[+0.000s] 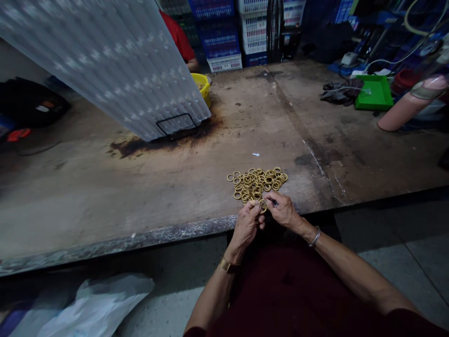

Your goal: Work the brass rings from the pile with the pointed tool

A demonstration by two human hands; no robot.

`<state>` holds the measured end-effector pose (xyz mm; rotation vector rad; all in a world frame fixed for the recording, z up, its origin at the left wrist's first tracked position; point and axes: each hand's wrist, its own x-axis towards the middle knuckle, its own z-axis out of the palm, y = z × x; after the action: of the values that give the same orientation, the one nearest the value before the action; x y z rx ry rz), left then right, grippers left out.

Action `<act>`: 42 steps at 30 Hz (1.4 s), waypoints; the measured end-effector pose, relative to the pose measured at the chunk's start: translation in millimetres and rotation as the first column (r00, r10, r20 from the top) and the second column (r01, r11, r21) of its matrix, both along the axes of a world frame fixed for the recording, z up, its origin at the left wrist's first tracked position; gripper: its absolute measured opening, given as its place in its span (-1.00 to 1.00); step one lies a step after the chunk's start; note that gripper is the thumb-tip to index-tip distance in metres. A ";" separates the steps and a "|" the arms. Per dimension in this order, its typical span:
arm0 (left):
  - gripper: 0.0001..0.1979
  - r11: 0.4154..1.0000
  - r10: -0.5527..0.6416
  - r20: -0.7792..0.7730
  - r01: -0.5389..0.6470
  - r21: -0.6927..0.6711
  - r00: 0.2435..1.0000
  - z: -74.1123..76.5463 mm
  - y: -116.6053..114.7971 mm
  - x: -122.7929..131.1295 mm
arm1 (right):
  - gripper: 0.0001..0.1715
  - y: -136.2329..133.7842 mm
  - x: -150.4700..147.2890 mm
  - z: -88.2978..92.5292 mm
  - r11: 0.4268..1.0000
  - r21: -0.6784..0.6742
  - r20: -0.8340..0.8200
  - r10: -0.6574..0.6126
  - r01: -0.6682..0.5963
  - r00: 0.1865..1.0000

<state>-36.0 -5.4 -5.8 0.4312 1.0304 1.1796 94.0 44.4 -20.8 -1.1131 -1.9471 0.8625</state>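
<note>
Gold-coloured metal rings (257, 182) lie heaped in a loose pile near the front edge of a stained, worn wooden worktop (140, 187), just beyond a person's two hands. A single gold-coloured ring (263, 206) is held over the worktop's edge, close to the pile. The left hand (247, 227), a gold watch (227, 266) on its wrist, has its grip closed on that ring. The right hand (285, 211), wearing a silver bangle (315, 237), has its grip pinched on a small dark object (274, 202), too small to identify, which meets the ring. Farther back, a grey patterned panel (115, 65) slants over the worktop beside a yellow plastic tub (202, 86), with a co-worker's red sleeve (178, 36) behind it. A green plastic tray (373, 93) and a pink cylinder (407, 106) sit at far right, and stacked blue and white crates (228, 32) line the back.
</note>
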 end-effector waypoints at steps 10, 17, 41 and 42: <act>-0.55 0.993 0.112 -0.087 -0.108 0.050 0.990 -6.3 -0.9 2.3 | -0.80 0.7 -1.4 6.4 0.989 -0.137 -0.091 0.041 -0.053 0.995; -0.55 0.991 0.133 0.020 -0.133 0.021 0.991 -8.1 0.4 0.6 | -0.79 2.9 -1.4 -4.1 0.971 -0.230 -0.159 0.020 -0.057 0.987; -0.53 0.999 0.000 0.018 0.000 -0.033 1.000 -4.5 2.9 0.7 | -0.77 3.1 6.2 -12.5 0.987 0.122 0.011 0.102 -0.102 0.995; -0.53 0.999 -0.013 0.013 0.014 -0.036 1.000 -4.8 2.7 0.7 | -0.77 2.7 8.0 -13.4 0.977 0.169 0.058 0.120 -0.129 0.991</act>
<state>-35.3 -2.7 -10.6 0.4014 1.0347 1.1489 101.9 47.1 -34.1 -0.9260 -2.1056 0.7215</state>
